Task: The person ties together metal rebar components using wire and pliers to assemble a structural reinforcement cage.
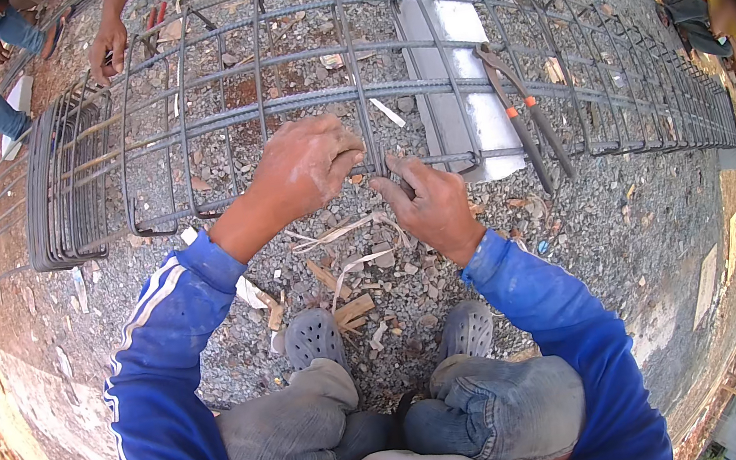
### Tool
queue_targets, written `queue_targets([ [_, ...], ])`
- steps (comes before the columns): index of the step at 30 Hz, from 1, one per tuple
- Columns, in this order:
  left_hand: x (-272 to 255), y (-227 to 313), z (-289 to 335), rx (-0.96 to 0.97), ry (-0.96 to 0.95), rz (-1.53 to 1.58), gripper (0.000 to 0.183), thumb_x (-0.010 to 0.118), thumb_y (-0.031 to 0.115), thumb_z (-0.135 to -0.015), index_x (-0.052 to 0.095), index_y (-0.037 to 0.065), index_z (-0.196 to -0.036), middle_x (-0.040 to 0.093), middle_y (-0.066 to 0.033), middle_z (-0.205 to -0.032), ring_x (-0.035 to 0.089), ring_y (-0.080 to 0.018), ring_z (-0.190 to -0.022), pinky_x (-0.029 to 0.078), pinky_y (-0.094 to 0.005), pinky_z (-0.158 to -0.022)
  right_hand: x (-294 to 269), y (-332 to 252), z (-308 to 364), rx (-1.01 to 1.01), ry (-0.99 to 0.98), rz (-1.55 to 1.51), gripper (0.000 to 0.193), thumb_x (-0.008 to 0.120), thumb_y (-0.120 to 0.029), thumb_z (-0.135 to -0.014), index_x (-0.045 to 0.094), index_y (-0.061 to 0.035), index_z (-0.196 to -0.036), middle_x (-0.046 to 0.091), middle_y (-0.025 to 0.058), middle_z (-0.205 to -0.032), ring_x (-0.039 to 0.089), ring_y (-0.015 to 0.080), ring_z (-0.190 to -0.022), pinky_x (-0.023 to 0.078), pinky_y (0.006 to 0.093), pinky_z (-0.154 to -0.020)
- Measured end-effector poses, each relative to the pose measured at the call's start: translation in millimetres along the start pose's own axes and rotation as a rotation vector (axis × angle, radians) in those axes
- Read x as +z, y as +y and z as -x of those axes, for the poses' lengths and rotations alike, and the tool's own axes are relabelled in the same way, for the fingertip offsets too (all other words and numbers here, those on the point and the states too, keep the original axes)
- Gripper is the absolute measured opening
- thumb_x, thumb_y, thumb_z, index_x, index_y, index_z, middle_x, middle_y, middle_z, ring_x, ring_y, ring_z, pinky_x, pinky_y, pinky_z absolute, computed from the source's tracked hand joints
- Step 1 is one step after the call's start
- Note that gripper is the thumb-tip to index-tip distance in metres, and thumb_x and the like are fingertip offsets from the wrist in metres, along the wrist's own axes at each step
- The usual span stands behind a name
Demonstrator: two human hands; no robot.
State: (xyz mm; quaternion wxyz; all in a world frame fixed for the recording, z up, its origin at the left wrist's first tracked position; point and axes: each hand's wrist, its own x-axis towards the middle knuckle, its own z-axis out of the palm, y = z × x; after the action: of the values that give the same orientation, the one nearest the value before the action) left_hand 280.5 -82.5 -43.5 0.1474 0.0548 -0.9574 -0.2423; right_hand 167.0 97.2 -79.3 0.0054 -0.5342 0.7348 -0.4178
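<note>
1. The long rebar cage lies on its side across the gravel, stretching from nine o'clock to three o'clock ahead of my knees.
2. A pale flat board rests under the cage at one o'clock.
3. My left hand sits at the centre, fingers curled tight around the cage's near lower bar.
4. My right hand is just beside it at five o'clock — fingertips pinched together on the same bar; what they pinch is too small to tell.
5. Long-handled pincers lie on the cage at two o'clock — untouched.
6. Another person's hand grips the far edge at eleven o'clock.
</note>
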Motion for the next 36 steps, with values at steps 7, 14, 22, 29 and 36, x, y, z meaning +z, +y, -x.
queue_targets([
  [7,-14,12,-15,-0.252,-0.244,0.011,0.015,0.068,0.022,-0.081,0.073,0.009,-0.087,0.064,-0.0125,-0.086,0.063,-0.0331,-0.084,0.050,-0.0443,-0.076,3,-1,3,0.005,0.080,-0.062,0.020,0.075,-0.016,-0.082,0.067,-0.0019,-0.094,0.068,0.0134,-0.077,0.067,0.0297,-0.060,0.052,0.0359,-0.052],
  [14,13,-5,-11,-0.096,0.085,0.029,0.019,0.072,0.024,-0.078,0.073,0.008,-0.086,0.064,-0.0114,-0.089,0.062,-0.0312,-0.088,0.049,-0.0438,-0.080,9,-4,5,-0.007,0.128,-0.041,0.018,0.075,-0.014,-0.082,0.066,-0.0033,-0.093,0.069,0.0142,-0.077,0.068,0.0290,-0.061,0.053,0.0355,-0.053],
  [22,31,-16,2,0.110,-0.006,0.027,0.022,0.066,0.025,-0.085,0.069,0.004,-0.081,0.062,-0.0126,-0.073,0.063,-0.0304,-0.066,0.050,-0.0438,-0.064,12,-6,9,-0.009,0.136,-0.025,0.022,0.077,-0.013,-0.080,0.065,-0.0027,-0.096,0.068,0.0124,-0.076,0.066,0.0273,-0.057,0.053,0.0347,-0.052],
  [29,14,0,-24,-0.809,-0.526,0.818,0.049,0.050,0.043,-0.098,0.066,0.000,-0.081,0.058,-0.0041,-0.065,0.054,-0.0157,-0.053,0.041,-0.0316,-0.050,10,-10,17,-0.006,0.013,0.142,0.045,0.080,-0.022,-0.077,0.057,-0.0018,-0.109,0.067,0.0116,-0.073,0.067,0.0270,-0.059,0.053,0.0356,-0.053],
  [36,20,-10,-14,-0.626,-0.442,0.990,0.040,0.059,0.038,-0.093,0.064,0.002,-0.077,0.051,-0.0006,-0.066,0.043,-0.0105,-0.063,0.034,-0.0290,-0.055,11,-16,15,0.199,0.021,0.074,0.033,0.073,-0.021,-0.085,0.057,-0.0005,-0.106,0.066,0.0140,-0.071,0.068,0.0299,-0.061,0.053,0.0369,-0.052],
])
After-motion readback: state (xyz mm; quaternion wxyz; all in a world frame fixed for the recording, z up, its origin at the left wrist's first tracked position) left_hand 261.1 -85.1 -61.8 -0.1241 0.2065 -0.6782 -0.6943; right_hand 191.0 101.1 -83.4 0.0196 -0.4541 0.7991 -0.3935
